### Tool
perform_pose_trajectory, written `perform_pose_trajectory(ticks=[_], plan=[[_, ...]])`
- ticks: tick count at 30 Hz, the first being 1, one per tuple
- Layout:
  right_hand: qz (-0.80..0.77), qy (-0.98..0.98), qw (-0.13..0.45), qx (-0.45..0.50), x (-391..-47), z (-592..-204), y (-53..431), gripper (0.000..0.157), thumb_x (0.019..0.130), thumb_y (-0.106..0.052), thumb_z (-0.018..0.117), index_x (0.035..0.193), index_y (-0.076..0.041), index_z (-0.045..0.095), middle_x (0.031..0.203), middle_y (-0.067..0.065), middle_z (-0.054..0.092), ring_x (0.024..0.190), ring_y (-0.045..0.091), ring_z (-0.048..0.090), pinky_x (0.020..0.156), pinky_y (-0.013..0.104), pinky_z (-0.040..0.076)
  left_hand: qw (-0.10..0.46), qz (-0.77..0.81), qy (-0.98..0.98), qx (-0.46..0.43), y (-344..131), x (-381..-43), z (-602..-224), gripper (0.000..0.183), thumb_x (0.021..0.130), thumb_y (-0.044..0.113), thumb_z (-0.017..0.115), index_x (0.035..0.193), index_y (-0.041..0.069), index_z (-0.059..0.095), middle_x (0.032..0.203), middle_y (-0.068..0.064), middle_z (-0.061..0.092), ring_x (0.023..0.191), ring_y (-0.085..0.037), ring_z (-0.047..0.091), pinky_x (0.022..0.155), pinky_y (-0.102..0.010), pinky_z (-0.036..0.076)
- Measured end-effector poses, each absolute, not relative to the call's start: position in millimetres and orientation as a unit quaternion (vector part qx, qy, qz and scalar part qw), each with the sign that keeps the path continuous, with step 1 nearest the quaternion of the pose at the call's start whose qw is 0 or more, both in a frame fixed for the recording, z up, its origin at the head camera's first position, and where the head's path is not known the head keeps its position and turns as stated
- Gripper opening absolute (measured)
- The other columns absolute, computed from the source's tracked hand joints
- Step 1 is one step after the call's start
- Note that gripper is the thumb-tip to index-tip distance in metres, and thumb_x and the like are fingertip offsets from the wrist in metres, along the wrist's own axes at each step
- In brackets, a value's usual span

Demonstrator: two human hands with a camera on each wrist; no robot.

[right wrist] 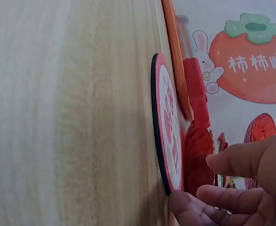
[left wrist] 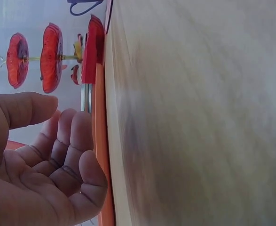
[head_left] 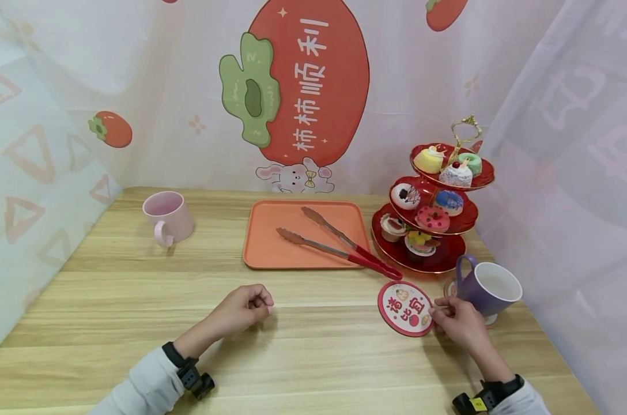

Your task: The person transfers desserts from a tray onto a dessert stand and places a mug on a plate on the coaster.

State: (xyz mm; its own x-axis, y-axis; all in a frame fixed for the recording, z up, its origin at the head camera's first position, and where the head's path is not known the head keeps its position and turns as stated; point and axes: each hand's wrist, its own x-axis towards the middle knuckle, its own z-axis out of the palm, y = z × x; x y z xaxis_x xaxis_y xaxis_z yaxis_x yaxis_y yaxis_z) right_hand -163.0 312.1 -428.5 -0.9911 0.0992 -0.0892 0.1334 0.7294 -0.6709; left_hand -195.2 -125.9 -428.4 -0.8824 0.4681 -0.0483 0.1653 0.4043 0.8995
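A round coaster with a red rim and red lettering lies on the table at the right. My right hand is at its right edge, and in the right wrist view a fingertip meets the dark-sided rim of the coaster while the thumb stands apart from it. Just beyond that hand is a purple mug, resting on another coaster that is mostly hidden. My left hand, fingers loosely curled and holding nothing, hovers low over the table before the orange tray.
Red-handled tongs lie across the orange tray, handles over its right edge. A three-tier red stand with small cakes and donuts rises behind the coaster. The pink mug is at the back left. Printed cloth hangs around the table.
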Motion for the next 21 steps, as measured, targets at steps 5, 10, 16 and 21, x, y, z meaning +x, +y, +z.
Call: perform_pose_trajectory(ticks=[5,10,16,21], plan=[[-0.319,0.948,0.011,0.0,-159.3,-428.1,304.2,0.032,0.082,-0.008,0.066,0.108,0.009,0.06,0.082,0.006,0.061,0.073,0.019,0.059,0.06,0.029,0.046,0.109,0.477,0.853,0.182,-130.1,-199.8,-427.1,0.01,0.085,0.001,0.06,0.095,0.0,0.059,0.08,-0.003,0.056,0.071,-0.018,0.053,0.063,-0.029,0.044],[-0.295,0.954,0.005,-0.043,-157.2,-426.3,295.5,0.033,0.081,-0.012,0.07,0.107,0.006,0.062,0.086,0.006,0.062,0.075,0.018,0.059,0.063,0.03,0.046,0.082,0.444,0.878,0.161,-136.4,-204.3,-423.2,0.014,0.086,0.003,0.06,0.1,0.0,0.061,0.087,-0.004,0.059,0.078,-0.017,0.056,0.07,-0.033,0.046],[-0.267,0.957,-0.003,-0.11,-154.8,-423.2,286.6,0.035,0.076,-0.012,0.075,0.108,0.001,0.064,0.086,0.004,0.058,0.075,0.017,0.051,0.061,0.028,0.042,0.052,0.417,0.895,0.15,-148.1,-211.3,-422.3,0.021,0.086,0.006,0.061,0.107,0.0,0.062,0.103,-0.013,0.062,0.094,-0.028,0.058,0.08,-0.042,0.046],[-0.239,0.957,0.006,-0.164,-152.9,-421.6,280.9,0.044,0.075,-0.019,0.077,0.113,-0.002,0.062,0.097,0.008,0.058,0.079,0.019,0.052,0.064,0.031,0.045,0.032,0.412,0.899,0.145,-159.0,-215.5,-413.6,0.023,0.088,0.008,0.061,0.109,0.0,0.061,0.108,-0.018,0.061,0.103,-0.039,0.054,0.084,-0.05,0.043]])
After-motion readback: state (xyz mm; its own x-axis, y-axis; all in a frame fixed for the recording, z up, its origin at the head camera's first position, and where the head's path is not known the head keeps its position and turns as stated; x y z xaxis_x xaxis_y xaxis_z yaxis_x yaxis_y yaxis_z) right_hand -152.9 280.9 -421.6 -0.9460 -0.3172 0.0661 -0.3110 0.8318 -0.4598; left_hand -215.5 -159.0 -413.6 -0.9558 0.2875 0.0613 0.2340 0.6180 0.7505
